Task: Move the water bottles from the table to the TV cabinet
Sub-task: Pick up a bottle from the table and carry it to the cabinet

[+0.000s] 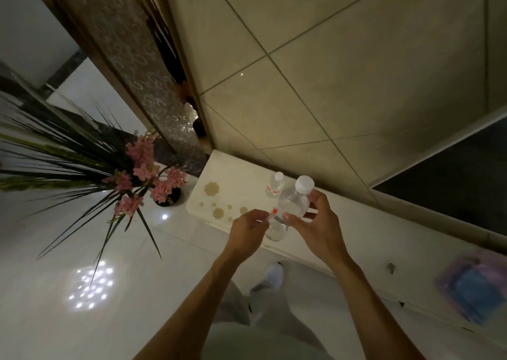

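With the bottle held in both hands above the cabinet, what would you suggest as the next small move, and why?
Probably lower the held bottle upright onto the bare white cabinet top, beside the standing bottle. The right hand wraps its body and the left hand steadies its lower part, and it seems to hang just above the near edge, not yet resting on the surface.

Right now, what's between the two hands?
In the head view, a clear water bottle sits between the left hand and right hand.
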`<move>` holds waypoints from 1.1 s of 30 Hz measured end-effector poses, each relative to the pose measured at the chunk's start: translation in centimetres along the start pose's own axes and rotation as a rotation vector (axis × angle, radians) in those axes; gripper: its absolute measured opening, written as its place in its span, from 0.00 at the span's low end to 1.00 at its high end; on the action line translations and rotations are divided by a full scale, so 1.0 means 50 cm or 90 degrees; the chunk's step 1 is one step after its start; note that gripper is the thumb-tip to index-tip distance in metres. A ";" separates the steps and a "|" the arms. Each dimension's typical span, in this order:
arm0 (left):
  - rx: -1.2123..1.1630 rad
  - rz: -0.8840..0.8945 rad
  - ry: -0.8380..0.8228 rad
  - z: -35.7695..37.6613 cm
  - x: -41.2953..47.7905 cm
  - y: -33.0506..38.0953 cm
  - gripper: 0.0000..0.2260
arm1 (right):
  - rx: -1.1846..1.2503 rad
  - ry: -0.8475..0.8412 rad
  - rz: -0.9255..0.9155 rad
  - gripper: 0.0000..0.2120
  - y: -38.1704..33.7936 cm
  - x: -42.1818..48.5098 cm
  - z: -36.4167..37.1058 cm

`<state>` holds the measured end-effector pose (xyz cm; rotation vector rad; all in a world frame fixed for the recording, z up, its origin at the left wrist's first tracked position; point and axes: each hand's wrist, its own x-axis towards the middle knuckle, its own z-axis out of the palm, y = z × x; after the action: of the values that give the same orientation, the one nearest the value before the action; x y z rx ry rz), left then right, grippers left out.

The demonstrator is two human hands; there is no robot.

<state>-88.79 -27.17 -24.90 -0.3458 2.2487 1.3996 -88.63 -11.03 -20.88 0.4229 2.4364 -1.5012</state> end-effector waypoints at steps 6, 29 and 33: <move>0.017 -0.071 -0.018 0.018 0.100 -0.039 0.11 | 0.005 0.011 0.049 0.36 0.052 0.084 0.039; -0.098 -0.174 -0.172 0.116 0.532 -0.345 0.14 | -0.031 0.188 0.055 0.30 0.412 0.383 0.350; -0.147 -0.186 -0.151 0.125 0.551 -0.378 0.14 | -0.028 0.210 0.050 0.31 0.443 0.396 0.381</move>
<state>-102.52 -29.22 -55.92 -0.5317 1.7710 1.4589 -97.70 -16.36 -54.56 0.8041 2.6557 -1.4380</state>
